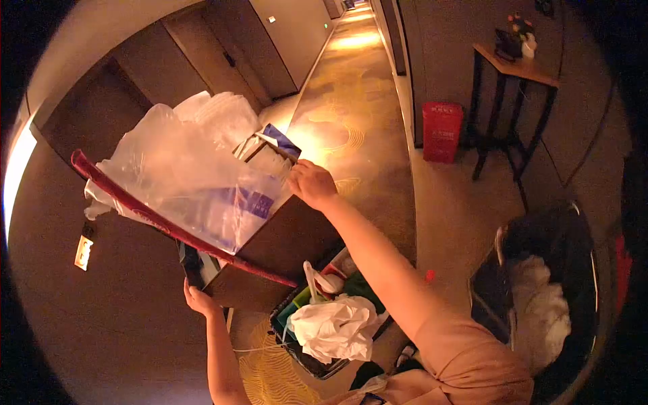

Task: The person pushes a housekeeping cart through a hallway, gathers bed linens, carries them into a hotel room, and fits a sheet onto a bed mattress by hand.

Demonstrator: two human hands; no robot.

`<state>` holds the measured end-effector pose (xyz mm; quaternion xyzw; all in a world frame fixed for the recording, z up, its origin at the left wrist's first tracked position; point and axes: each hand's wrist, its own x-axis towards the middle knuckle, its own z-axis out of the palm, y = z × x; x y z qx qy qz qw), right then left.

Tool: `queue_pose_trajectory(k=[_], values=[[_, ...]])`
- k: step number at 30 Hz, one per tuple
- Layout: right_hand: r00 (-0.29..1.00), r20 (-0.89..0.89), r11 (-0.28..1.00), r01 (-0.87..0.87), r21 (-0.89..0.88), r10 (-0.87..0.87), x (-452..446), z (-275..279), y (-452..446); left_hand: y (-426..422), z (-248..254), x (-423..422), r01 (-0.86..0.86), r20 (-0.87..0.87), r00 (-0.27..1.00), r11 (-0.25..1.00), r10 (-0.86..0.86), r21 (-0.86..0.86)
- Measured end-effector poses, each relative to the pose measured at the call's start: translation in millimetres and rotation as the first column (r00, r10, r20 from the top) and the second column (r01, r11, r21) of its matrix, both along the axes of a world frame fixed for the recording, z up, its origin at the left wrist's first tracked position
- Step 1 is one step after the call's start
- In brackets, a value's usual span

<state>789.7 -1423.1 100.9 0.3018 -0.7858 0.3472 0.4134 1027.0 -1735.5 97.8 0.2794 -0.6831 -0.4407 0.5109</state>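
Observation:
A dark cart [290, 233] stands in front of me, its top heaped with clear plastic bags [175, 158] and packs with blue print [256, 202]. My right hand [314, 183] is closed at the top's far right corner, beside a blue-and-white packet [280, 140]. Low on the cart's left side, my left hand [199, 300] is curled against a black object with a pale panel [194, 264]; its fingertips are partly hidden. A dark red rolled edge or strip [169, 226] runs along the top's near side. Below hangs a bin [317, 361] holding crumpled white cloth or paper [337, 327] and bottles.
To the right stands a black-framed bag [486, 290] with white linen [536, 310]. Farther back are a red bin [442, 131] and a side table [516, 67] with a flower vase [528, 46]. A carpeted corridor [354, 88] stretches ahead; dark doors [202, 50] line the left.

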Motion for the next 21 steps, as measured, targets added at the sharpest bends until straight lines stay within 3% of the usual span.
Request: queue_pose_trajectory(k=[4, 8, 10, 12, 15, 17, 19, 21], values=[[1.0, -0.019, 1.0, -0.011, -0.003, 0.011, -2, -4, -1, 11, 6, 2, 0.095, -0.09, 0.993, 0.98, -0.08, 0.173], [1.0, -0.003, 0.999, -0.012, -0.033, 0.012, -4, -5, -6, -8, -9, 6, 0.152, -0.102, 0.985, 0.974, -0.136, 0.169], [1.0, 0.005, 1.0, -0.021, -0.015, 0.021, -7, -7, -8, 1, 1, 6, 0.26, -0.166, 0.961, 0.927, -0.222, 0.269], [0.998, -0.064, 1.0, -0.018, -0.023, 0.016, -15, -7, -9, 4, 2, -1, 0.311, -0.194, 0.945, 0.912, -0.265, 0.268], [0.995, -0.1, 0.999, 0.002, 0.035, 0.001, -24, -14, -16, -21, -11, 17, 0.305, -0.1, 0.952, 0.913, -0.288, 0.271], [0.985, -0.17, 1.0, -0.001, -0.003, 0.001, -28, -16, -19, -29, -17, 19, 0.265, -0.001, 0.963, 0.951, -0.268, 0.158], [0.994, -0.11, 0.995, -0.005, 0.095, 0.016, -32, -19, -22, -6, -2, 19, 0.304, 0.009, 0.948, 0.915, -0.317, 0.264], [0.982, -0.188, 0.997, 0.004, 0.079, 0.011, -40, -19, -35, -19, -9, 22, 0.233, 0.004, 0.971, 0.952, -0.239, 0.198]])
